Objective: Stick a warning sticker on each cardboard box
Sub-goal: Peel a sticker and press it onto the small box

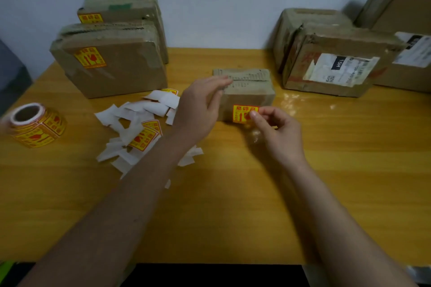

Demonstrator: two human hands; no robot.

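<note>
Cardboard boxes are spread across the far half of the wooden table [326,170]. A small box [247,86] stands at the centre, and a yellow-and-red warning sticker [242,113] is seen on its near face. The right edge of that sticker is touched by the thumb and forefinger of the right hand [277,133], whose other fingers are loosely curled; whether the sticker is pinched or only pressed cannot be told. The left hand [200,109] is laid against the left side and top of the small box, its fingers nearly straight and nothing gripped.

At the far left, a larger box [121,70] is seen with a sticker already on its near face, and a second stickered box [126,9] stands just behind it. At the far right, three more boxes are grouped together: one with a torn white shipping label [331,63], one behind it [303,18], and one at the frame's right edge [401,7]. No warning sticker is visible on these.

A roll of warning stickers [35,126] lies on its side near the table's left edge. Between the roll and the left forearm, a heap of white backing papers [140,121] is scattered, with a few yellow stickers mixed in.
</note>
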